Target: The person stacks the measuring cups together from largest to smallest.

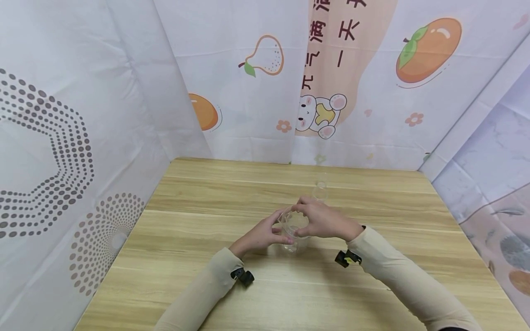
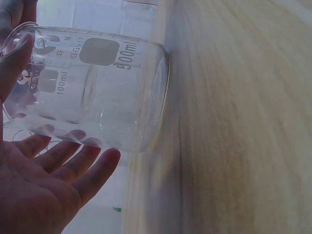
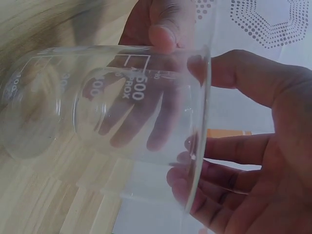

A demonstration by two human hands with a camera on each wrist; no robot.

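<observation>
A clear glass beaker [image 2: 100, 51] marked 500ml stands upright near the middle of the table, with its base at or just above the wood. Within it hangs a smaller glass beaker [image 2: 49, 81] marked 100ml, its bottom [image 3: 92, 109] apart from the big one's. My left hand [image 1: 260, 235] holds the large beaker from the side, thumb on one face and fingers spread along the other. From above, my right hand [image 1: 322, 218] reaches into the mouth, thumb and fingertips pinching the small beaker near its rim.
Behind my right hand stands another clear glass vessel [image 1: 320, 191], its kind too faint to tell. The wood-grain table [image 1: 198, 193] ends at printed curtains [image 1: 248, 115] at the back and on both sides.
</observation>
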